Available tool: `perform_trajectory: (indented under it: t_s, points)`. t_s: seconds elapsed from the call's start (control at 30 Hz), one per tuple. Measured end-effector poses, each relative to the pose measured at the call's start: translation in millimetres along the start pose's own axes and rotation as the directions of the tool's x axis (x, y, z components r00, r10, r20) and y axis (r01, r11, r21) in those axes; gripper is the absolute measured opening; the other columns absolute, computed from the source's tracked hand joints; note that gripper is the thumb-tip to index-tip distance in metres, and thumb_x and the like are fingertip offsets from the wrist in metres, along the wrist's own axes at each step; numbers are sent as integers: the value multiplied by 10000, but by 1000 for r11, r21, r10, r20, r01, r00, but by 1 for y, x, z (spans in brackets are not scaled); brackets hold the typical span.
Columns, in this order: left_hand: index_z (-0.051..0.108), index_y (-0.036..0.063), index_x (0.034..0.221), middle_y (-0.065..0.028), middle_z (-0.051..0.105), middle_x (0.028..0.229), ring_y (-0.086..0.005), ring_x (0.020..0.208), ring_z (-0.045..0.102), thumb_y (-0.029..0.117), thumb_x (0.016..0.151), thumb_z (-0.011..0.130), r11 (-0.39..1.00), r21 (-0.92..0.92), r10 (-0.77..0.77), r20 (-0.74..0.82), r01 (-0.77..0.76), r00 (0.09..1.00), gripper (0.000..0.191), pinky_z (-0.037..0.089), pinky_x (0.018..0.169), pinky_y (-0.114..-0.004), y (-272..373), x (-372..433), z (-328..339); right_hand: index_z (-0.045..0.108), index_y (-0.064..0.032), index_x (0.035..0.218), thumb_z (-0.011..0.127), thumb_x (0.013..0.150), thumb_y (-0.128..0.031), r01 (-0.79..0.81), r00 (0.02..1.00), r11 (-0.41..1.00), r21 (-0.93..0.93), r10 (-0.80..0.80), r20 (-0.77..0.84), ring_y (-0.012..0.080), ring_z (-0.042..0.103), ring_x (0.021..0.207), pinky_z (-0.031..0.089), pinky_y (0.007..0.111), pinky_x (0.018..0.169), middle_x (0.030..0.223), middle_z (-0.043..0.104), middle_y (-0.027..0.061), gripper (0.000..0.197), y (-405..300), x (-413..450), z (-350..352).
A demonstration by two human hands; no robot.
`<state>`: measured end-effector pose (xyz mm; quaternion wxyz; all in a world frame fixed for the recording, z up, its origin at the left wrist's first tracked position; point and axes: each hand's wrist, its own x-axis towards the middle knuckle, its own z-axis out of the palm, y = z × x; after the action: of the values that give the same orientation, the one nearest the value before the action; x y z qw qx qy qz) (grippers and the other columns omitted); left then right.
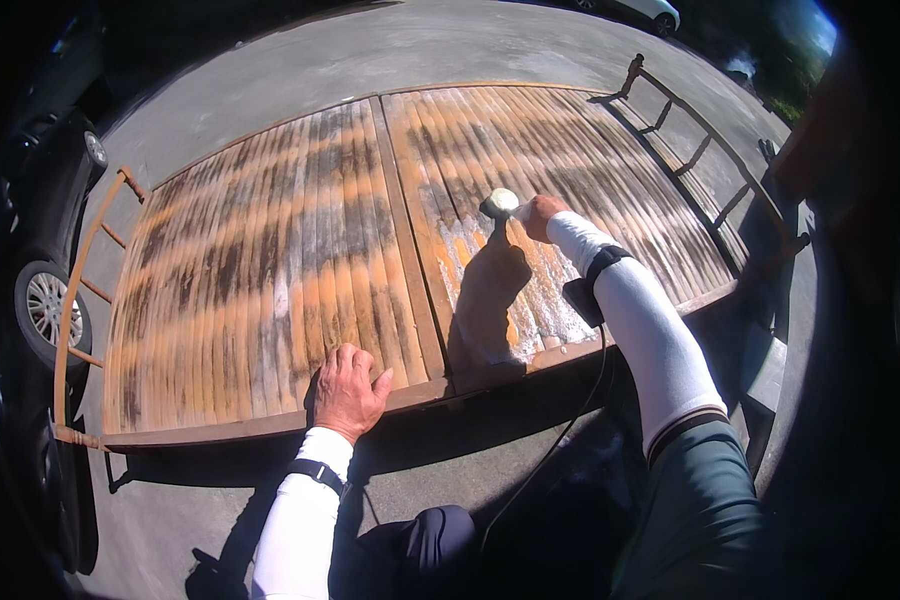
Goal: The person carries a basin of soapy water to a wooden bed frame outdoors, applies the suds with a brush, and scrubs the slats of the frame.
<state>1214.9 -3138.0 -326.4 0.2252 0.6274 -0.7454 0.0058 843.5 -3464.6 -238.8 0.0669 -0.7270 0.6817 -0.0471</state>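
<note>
A large slatted wooden bed frame (262, 262), its slats blotched dark, lies flat before me. My right hand (544, 216) is closed on the handle of a round, pale-headed brush or scrubber (503, 201); its exact kind cannot be told. The head is at the slats of the right half. Wet, foamy streaks (547, 300) cover the slats between it and the near rail. My left hand (349, 386) rests palm down on the near rail and slat ends, left of the centre beam (405, 247), holding nothing.
Low spindled end rails stand at the left (82, 277) and right (709, 135) of the frame. A dark car (41, 247) is parked close on the left, a white car (634, 9) farther off. A cable (544, 457) hangs from my right forearm. Concrete ground (420, 37) surrounds the frame.
</note>
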Motion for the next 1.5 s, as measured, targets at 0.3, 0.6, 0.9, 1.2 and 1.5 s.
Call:
perform_trajectory:
  t_s: [0.3,0.6,0.9,1.2,1.5]
  points:
    - [600,50,1038,-194,574,1098,-429,1083,609,298,954,823,996,62,-72,59,68,996,344,522,944,-534,-4,-26,-1,686,-90,1471,626,1004,-122,651,712,740,-170,-517,475,377,808,939,656,486,807,1027,806,179,472,40,-108,10]
    - [604,51,1032,-184,575,1085,-422,1059,621,287,953,832,999,-34,-9,43,11,999,338,527,942,-523,11,-6,-2,819,-26,1215,745,951,-224,82,995,994,-78,-77,61,405,801,1139,647,497,958,1154,827,234,338,-40,55,21]
    - [622,52,1043,-179,588,1096,-411,1081,620,302,958,827,998,-8,-56,47,57,997,334,526,949,-523,15,-15,0,767,-35,1341,637,1002,-130,599,750,778,-190,-462,473,365,815,920,659,476,850,983,815,202,374,19,-39,-3]
    - [626,65,1051,-164,589,1096,-398,1076,633,310,968,824,997,-33,-68,70,70,995,326,533,943,-514,14,-6,4,817,-7,1190,707,971,-222,176,980,963,-205,-152,128,407,820,1065,655,492,904,1165,830,237,326,-46,76,23]
    - [633,60,1036,-168,590,1097,-386,1073,633,335,974,821,997,-22,-66,50,67,997,339,536,945,-511,28,-6,3,820,-2,1130,676,955,-143,426,883,849,-314,-313,351,404,819,961,649,502,854,1017,827,218,267,33,49,30]
